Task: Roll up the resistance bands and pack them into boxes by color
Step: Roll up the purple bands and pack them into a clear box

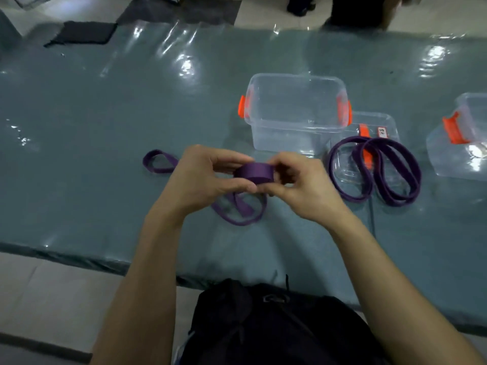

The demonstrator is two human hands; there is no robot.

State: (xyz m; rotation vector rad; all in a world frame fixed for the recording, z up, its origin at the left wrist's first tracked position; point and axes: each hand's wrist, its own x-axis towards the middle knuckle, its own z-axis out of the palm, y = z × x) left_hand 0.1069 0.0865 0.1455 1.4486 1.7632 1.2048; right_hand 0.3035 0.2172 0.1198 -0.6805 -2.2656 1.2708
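Observation:
A purple resistance band (255, 173) is partly rolled into a tight coil held above the table. My left hand (203, 177) pinches the coil from the left and my right hand (300, 185) grips it from the right. Its loose tail (239, 209) droops to the table below, and its far end loops out at the left (158, 162). A second purple band (376, 169) lies unrolled in loops at the right, over a clear lid (369, 143). An open clear box (295, 111) with orange latches stands just behind my hands.
Another clear box with an orange latch (463, 138) sits at the right edge. The table (105, 154) wears a shiny grey-green plastic cover. A dark cloth (84, 32) lies at the far left. A black bag (276, 325) rests below the near edge.

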